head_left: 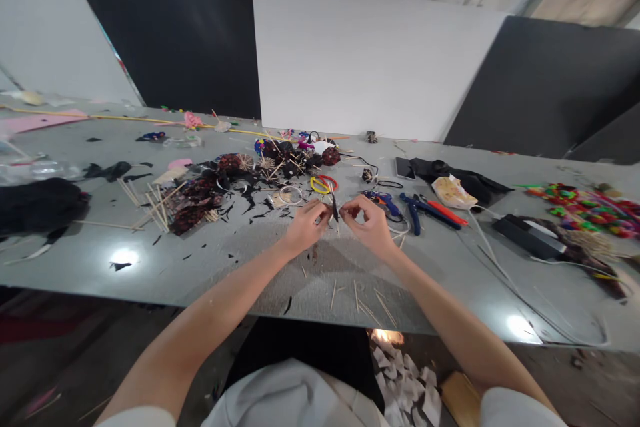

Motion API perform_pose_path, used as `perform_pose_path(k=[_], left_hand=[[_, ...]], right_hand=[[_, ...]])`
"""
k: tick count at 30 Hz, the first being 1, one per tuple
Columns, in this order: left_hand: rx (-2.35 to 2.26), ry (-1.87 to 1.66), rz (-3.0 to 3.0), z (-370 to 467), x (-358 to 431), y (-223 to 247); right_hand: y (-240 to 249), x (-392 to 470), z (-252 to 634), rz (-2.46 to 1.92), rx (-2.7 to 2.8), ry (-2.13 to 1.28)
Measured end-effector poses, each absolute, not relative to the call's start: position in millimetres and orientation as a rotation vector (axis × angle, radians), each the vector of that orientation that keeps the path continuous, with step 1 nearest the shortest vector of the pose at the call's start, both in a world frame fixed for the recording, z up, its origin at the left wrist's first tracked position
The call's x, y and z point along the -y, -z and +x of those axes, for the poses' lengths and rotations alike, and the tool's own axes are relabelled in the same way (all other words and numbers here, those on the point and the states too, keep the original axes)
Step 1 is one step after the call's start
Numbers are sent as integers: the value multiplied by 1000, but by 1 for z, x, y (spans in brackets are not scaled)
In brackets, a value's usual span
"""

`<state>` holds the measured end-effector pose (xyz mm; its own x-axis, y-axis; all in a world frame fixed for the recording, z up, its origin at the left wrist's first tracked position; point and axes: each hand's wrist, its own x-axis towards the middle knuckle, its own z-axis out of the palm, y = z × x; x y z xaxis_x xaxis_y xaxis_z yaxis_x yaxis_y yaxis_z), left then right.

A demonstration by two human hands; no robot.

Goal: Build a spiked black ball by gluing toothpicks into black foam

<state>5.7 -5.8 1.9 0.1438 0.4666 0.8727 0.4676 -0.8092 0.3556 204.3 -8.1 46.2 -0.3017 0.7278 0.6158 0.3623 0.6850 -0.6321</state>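
Thin black pointed piece (335,205), mid-span on the grey table (165,280), upright in the left hand's (306,227) near-closed pinch! Right hand (373,225) at three o'clock, thumb and forefinger pinched together, contents too small to tell. Blue plastic glue gun (387,202) farther out; pale wooden sticks (356,295) scattered towards five.

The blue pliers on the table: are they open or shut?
Open: the blue pliers lie with their two handles spread apart, to the right of the right hand.

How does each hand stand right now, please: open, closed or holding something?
Left hand: pinched closed, apparently on a small dark piece.
Right hand: pinched closed beside it; whether it holds anything cannot be told.
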Motion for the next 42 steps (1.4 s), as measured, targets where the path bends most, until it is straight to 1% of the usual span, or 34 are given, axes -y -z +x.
perform_pose_path(k=[18, 25, 34, 42], left_hand=[[829, 1789, -2331, 5, 7, -3], [802, 1730, -2361, 4, 8, -3], [838, 1732, -2359, 4, 7, -1], [880, 1752, -2363, 5, 8, -1]], right_hand=[[-50, 23, 194, -917, 1787, -588], [-51, 24, 193, -929, 1763, -646], [-49, 24, 194, -951, 1774, -640], [-54, 26, 193, -959, 1795, -570]])
